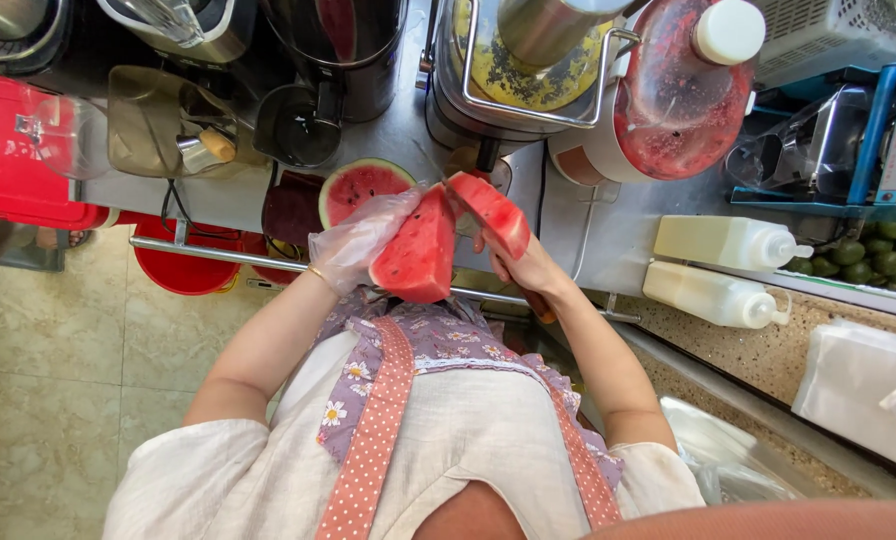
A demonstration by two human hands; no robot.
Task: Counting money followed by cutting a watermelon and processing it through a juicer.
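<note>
Honestly, my gloved left hand (356,243) grips the big watermelon wedge (418,250), right hand (524,266) clasps the slice (492,212); juice-slick, either might slip.

**Juice stall / small drinks counter**

Commercial prep spot, not a home kitchen. Stainless counter (388,130) crowded with machines: juicer (528,60) holding yellow pulp, blender jug (683,95) smeared red. Two white squeeze bottles (728,265) on the side, crate of green fruit (868,255), halved watermelon (363,188), red bucket (183,262) under the rail, stack of plastic bags (858,385).
</note>
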